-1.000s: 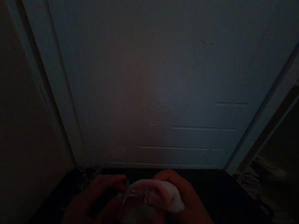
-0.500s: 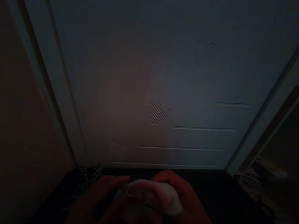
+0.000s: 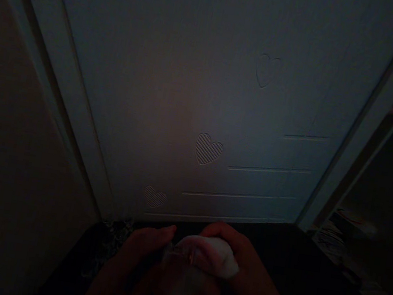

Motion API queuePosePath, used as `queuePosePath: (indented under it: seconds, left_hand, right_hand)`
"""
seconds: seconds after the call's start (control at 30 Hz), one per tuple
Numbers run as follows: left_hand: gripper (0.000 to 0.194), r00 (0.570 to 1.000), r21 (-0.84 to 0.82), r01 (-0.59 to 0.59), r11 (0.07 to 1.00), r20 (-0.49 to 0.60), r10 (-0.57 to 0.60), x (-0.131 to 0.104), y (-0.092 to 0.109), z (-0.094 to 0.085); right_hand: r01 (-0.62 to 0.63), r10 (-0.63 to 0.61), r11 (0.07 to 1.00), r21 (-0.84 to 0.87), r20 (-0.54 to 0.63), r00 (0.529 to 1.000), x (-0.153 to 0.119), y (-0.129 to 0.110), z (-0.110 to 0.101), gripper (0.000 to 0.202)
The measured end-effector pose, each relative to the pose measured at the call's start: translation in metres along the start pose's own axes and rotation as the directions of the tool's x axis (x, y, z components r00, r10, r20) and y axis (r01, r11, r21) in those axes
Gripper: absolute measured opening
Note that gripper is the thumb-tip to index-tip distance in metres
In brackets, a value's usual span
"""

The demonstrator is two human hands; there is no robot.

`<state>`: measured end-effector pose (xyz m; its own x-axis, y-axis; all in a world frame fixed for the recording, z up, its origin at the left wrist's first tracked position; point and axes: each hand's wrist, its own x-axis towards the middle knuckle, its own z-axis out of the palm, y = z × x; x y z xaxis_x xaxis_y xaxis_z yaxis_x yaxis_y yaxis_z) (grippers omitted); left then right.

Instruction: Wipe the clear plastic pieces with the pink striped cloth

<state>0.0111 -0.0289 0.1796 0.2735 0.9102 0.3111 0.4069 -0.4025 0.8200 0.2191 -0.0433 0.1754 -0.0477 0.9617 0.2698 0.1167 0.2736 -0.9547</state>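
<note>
In the dim head view my right hand (image 3: 239,255) is closed around a soft, crumpled white and pink cloth (image 3: 222,257). A small clear object (image 3: 176,250), like glass or plastic, has its rim pressed against the cloth; its full shape is lost in the dark. My left hand (image 3: 140,247) curls round the left side of this clear piece, its upper finger raised a little off the rim. The lower fingers of both hands are in deep shadow.
Several clear glass-like pieces (image 3: 112,241) stand on the dark tabletop (image 3: 284,249) at the left. Behind rises a pale panel (image 3: 175,90) with carved hearts and grooves. Papers or boxes (image 3: 347,249) lie at the right. A pinkish wall (image 3: 12,164) borders the left.
The upper finger of my left hand has lifted slightly from the clear object. The cloth has shifted a little up and left within my right hand. The clear piece has turned slightly.
</note>
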Motion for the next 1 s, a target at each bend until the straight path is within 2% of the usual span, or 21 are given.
queuePosePath:
  seconds: [0.13, 0.2, 0.3, 0.4, 0.5, 0.57, 0.63, 0.7, 0.73, 0.83, 0.93, 1.0]
  left_hand:
    - [0.032, 0.992, -0.072, 0.051, 0.996, -0.110, -0.059, -0.001, 0.001, 0.005]
    - [0.035, 0.982, -0.048, 0.087, 0.995, -0.165, -0.094, 0.001, 0.001, 0.003]
    - [0.035, 0.987, 0.054, 0.107, 0.993, -0.124, -0.099, 0.004, 0.001, -0.002]
    - [0.028, 0.995, 0.124, 0.048, 0.991, -0.089, -0.037, 0.005, 0.005, -0.001]
    - [0.016, 0.977, 0.245, -0.095, 0.965, -0.165, 0.138, 0.004, 0.007, 0.003]
    - [0.008, 0.920, 0.389, -0.255, 0.885, -0.184, 0.345, 0.004, 0.005, 0.004]
    - [0.005, 0.823, 0.532, -0.399, 0.747, -0.152, 0.548, 0.005, 0.000, 0.003]
    - [0.005, 0.742, 0.632, -0.463, 0.622, -0.108, 0.662, 0.006, -0.004, 0.001]
    - [0.004, 0.725, 0.665, -0.467, 0.583, -0.090, 0.683, 0.006, -0.006, 0.000]
    - [0.004, 0.726, 0.712, -0.441, 0.546, -0.074, 0.684, 0.006, -0.004, 0.001]
    - [0.009, 0.742, 0.725, -0.376, 0.578, -0.138, 0.656, 0.007, 0.002, 0.005]
    - [0.017, 0.774, 0.714, -0.331, 0.617, -0.169, 0.610, 0.006, 0.006, 0.009]
  right_hand:
    - [-0.013, 0.013, 1.000, -0.021, 0.000, 1.000, -0.001, 0.001, 0.000, 0.021]
    - [-0.021, 0.021, 0.999, -0.024, -0.003, 1.000, -0.002, 0.001, 0.000, 0.022]
    - [-0.011, 0.010, 1.000, -0.018, -0.022, 1.000, -0.003, 0.003, 0.000, 0.022]
    - [0.007, -0.008, 0.999, -0.049, -0.035, 0.999, -0.002, 0.006, 0.000, 0.021]
    - [0.026, -0.029, 0.995, -0.099, -0.035, 0.999, -0.001, 0.007, 0.001, 0.020]
    - [0.049, -0.054, 0.990, -0.133, -0.031, 0.998, -0.001, 0.007, 0.002, 0.020]
    - [0.083, -0.086, 0.986, -0.146, -0.016, 0.996, -0.001, 0.005, 0.002, 0.018]
    - [0.116, -0.117, 0.983, -0.143, 0.001, 0.993, -0.001, 0.004, 0.002, 0.014]
    - [0.130, -0.130, 0.981, -0.143, 0.006, 0.991, -0.001, 0.003, 0.002, 0.012]
    - [0.152, -0.150, 0.978, -0.147, 0.022, 0.988, -0.002, 0.001, 0.001, 0.009]
    - [0.149, -0.144, 0.978, -0.145, 0.043, 0.989, -0.003, 0.001, 0.000, 0.012]
    - [0.137, -0.131, 0.979, -0.153, 0.046, 0.990, -0.004, 0.001, 0.000, 0.014]
